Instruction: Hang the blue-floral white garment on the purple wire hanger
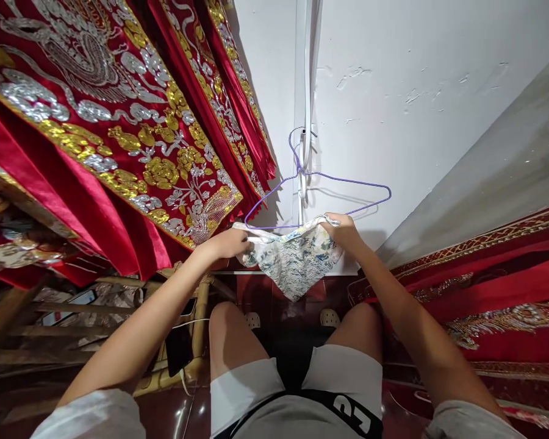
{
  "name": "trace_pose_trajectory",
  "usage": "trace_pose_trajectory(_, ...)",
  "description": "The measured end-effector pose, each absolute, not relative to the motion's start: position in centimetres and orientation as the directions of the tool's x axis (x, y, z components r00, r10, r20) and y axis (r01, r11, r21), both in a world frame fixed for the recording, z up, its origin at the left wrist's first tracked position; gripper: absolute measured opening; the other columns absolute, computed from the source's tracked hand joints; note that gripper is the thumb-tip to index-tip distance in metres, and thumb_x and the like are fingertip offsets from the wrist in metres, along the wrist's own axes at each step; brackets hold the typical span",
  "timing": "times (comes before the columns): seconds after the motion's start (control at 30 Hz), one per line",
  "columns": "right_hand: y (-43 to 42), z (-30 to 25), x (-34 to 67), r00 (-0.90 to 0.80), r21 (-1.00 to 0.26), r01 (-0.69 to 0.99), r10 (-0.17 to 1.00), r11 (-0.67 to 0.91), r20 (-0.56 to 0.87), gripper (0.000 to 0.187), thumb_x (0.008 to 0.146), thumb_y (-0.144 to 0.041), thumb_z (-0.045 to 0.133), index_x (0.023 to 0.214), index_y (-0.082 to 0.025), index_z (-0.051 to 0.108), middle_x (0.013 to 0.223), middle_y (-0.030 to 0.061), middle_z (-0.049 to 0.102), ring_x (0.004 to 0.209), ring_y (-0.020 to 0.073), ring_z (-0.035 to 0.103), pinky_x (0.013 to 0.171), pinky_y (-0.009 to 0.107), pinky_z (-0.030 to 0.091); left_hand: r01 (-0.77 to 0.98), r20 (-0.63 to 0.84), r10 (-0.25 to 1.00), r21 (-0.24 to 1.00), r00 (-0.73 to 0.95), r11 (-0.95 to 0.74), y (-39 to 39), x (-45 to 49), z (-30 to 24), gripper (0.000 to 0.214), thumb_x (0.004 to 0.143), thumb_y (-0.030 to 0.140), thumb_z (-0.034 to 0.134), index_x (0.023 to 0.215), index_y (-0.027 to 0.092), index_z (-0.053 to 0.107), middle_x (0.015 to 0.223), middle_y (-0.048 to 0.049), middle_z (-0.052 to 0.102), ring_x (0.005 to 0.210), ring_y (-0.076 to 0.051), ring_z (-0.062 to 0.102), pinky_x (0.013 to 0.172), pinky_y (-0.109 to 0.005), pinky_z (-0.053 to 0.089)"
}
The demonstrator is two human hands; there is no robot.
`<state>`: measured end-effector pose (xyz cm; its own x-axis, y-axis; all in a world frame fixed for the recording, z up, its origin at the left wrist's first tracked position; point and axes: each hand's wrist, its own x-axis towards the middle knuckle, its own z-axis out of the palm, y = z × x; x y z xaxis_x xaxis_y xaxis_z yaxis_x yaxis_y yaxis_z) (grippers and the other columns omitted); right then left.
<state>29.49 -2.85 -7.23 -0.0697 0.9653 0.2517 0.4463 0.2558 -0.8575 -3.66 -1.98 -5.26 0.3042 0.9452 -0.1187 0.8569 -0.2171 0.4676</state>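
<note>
A small patterned cloth (pixel 295 259) in white, blue and yellow hangs stretched between my two hands, its lower corner pointing down. My left hand (pixel 231 242) is closed on its left edge, and my right hand (pixel 343 230) is closed on its right top corner. Just above the cloth, a purple wire hanger (pixel 318 189) hangs from a hook on the white wall, its bottom bar level with the cloth's top edge.
Red garments with gold and silver embroidery (pixel 119 134) hang at the left. More red embroidered fabric (pixel 494 292) lies at the right. A bamboo chair (pixel 196 341) with a phone on a cable stands at the lower left. My knees and slippers are below.
</note>
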Motion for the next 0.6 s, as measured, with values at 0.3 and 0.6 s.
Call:
trace_pose_trajectory(0.3,-3.8,-7.1,29.5,-0.176,-0.861,0.431,0.961,0.268,0.211,0.032,0.083,-0.039,0.059,0.060,-0.024,0.041,0.060,-0.0011,0.039,0.062,0.0163,0.038,0.060,0.031,0.035,0.427,0.412,0.866,0.754,0.284,-0.499,-1.8,-0.8,-1.9,0.037,0.081,0.026,0.055,0.116,0.019,0.065,0.094,-0.0069,0.072,0.088,-0.023,0.065,0.086,-0.031,0.050)
trace_pose_trajectory(0.6,0.4,-5.6,38.2,0.148,-0.768,0.593,0.905,0.241,0.399,0.047,0.070,-0.033,0.067,0.112,-0.012,0.068,0.099,0.0120,0.071,0.091,0.0272,0.064,0.082,0.038,0.051,0.344,0.262,0.926,0.872,0.274,-0.348,-1.0,-1.8,0.2,0.035,0.071,0.037,0.074,0.096,0.013,0.082,0.084,-0.0081,0.078,0.072,-0.021,0.065,0.065,-0.029,0.051)
